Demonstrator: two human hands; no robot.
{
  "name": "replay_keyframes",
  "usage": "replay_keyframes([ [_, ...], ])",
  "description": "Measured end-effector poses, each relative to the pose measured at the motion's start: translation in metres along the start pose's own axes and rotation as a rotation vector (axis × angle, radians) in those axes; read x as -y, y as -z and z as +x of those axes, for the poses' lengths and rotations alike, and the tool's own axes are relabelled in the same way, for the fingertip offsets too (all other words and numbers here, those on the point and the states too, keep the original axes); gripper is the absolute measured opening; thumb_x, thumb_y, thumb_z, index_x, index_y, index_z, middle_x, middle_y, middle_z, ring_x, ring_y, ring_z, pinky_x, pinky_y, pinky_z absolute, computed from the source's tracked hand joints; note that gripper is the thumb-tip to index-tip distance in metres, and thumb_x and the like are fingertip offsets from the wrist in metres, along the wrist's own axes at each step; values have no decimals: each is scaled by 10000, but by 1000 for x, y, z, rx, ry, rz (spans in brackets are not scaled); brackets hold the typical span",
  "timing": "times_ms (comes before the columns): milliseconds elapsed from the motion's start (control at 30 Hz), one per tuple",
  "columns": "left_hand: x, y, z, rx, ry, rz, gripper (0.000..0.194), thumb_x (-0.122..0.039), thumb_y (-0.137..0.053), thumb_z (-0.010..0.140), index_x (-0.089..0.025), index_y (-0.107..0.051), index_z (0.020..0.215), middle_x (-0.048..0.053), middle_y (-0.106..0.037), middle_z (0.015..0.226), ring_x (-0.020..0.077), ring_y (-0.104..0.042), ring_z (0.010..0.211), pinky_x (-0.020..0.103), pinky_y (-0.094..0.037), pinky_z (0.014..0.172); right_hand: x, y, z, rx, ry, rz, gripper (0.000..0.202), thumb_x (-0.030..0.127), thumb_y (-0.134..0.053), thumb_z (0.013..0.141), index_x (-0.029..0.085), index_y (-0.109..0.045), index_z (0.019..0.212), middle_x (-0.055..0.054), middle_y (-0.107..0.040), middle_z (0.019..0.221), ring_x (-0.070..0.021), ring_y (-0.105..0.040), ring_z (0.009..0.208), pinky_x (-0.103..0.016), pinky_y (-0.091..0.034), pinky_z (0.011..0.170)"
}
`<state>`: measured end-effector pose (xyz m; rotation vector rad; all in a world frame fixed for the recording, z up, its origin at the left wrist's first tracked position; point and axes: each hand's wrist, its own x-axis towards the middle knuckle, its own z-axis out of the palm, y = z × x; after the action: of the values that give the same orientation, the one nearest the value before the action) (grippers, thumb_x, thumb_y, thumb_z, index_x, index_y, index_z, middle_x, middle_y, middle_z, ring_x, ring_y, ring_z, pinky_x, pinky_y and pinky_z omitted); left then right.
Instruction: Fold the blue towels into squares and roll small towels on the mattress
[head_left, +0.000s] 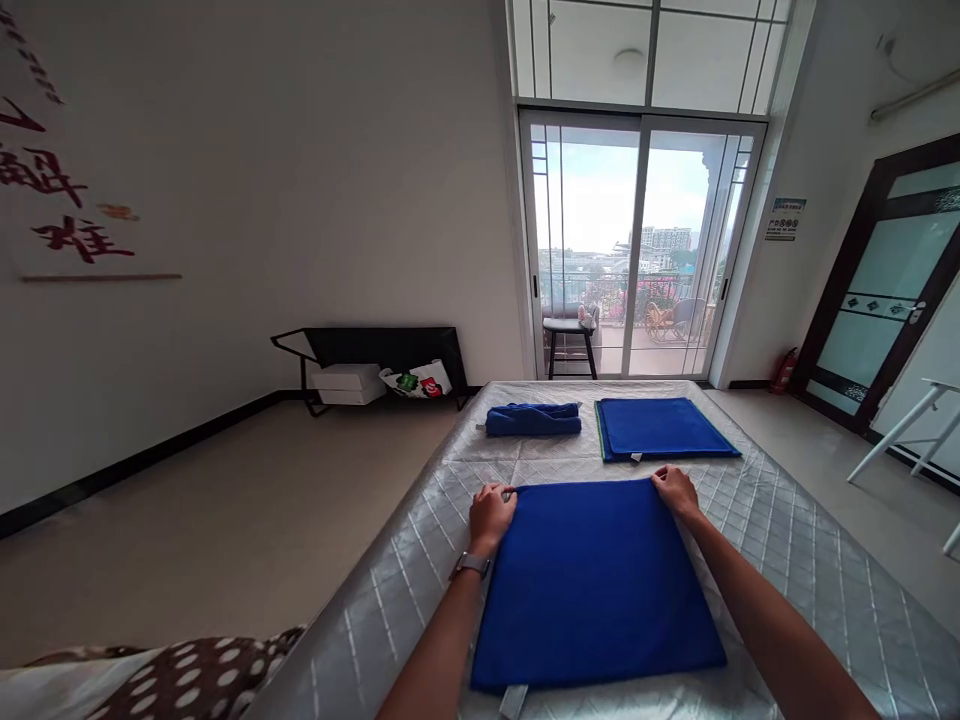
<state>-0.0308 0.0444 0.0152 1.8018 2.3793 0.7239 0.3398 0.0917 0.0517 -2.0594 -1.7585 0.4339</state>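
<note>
A blue cloth lies flat on the silver quilted mattress, with a pale tag at its near edge. My left hand pinches its far left corner; a watch is on that wrist. At the far right corner my right hand grips the edge between thumb and fingers. Beyond it, to the right, is a folded blue cloth with a green edge. A rolled or bunched blue cloth rests at the far left of the mattress.
Brown dotted bedding lies at the lower left. A black rack with white boxes stands by the wall. Glass sliding doors are behind the mattress. A white stool and a fire extinguisher are at the right.
</note>
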Motion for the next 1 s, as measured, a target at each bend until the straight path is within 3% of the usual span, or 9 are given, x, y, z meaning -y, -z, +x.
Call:
replay_keyframes([
  [233, -8, 11, 16, 110, 100, 20, 234, -319, -597, 866, -221, -782, 971, 87, -770, 1070, 274, -684, 1044, 291, -475, 811, -4, -4, 2, -1, 44, 91, 267, 271, -540, 909, 215, -698, 1118, -48, -776, 1008, -181, -721, 943, -224, -473, 730],
  [433, -15, 16, 38, 177, 84, 12, 187, -305, -610, 874, -201, -765, 860, 89, -780, 1016, 271, -690, 1037, 270, -459, 765, -4, -6, 10, -23, 53, 135, 228, 228, -532, 907, 241, -692, 1068, -24, -776, 990, -178, -718, 929, -230, -459, 718],
  [633, -23, 12, 51, 181, 42, -88, 176, -243, -564, 919, -183, -724, 960, 77, -776, 1010, 191, -705, 975, 220, -469, 774, -4, -11, 18, -62, 37, 144, 243, 231, -508, 923, 251, -691, 1080, -31, -766, 1007, -176, -712, 943, -225, -460, 721],
  [1000, -18, 14, 50, 156, 46, -140, 152, -229, -592, 907, -201, -716, 990, 43, -786, 926, 172, -732, 859, 211, -501, 720, 4, -14, 16, -93, 37, 67, 241, 260, -507, 951, 264, -703, 1091, -37, -747, 1052, -194, -685, 982, -250, -463, 782],
])
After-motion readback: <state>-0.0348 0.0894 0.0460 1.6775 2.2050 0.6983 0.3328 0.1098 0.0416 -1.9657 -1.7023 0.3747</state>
